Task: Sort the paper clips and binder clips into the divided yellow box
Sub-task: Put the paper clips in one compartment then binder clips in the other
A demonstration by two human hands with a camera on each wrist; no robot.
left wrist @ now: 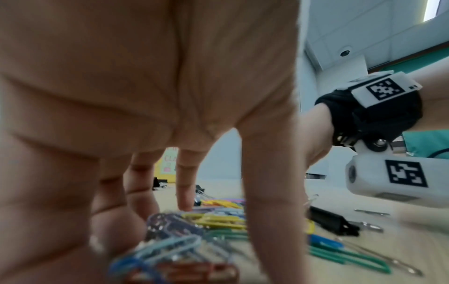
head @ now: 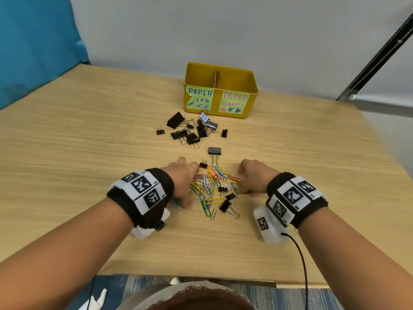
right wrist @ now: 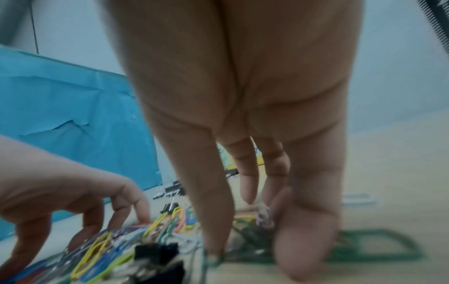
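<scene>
The divided yellow box (head: 250, 86) stands at the back of the table, labelled for paper clips on the left and paper clamps on the right; both halves look empty. Black binder clips (head: 192, 130) lie heaped in front of it. Nearer me, coloured paper clips (head: 212, 186) lie in a loose pile with a few small binder clips (head: 226, 203) mixed in. My left hand (head: 182, 177) presses its spread fingers (left wrist: 184, 194) down on the pile's left side. My right hand (head: 249, 175) rests its fingertips (right wrist: 248, 188) on the right side. Neither hand holds anything.
A single larger binder clip (head: 214, 151) and a tiny one (head: 203, 164) lie just beyond the paper clip pile. The wooden table (head: 89, 153) ends at a grey wall behind the box. A blue panel (head: 33, 41) stands at the far left.
</scene>
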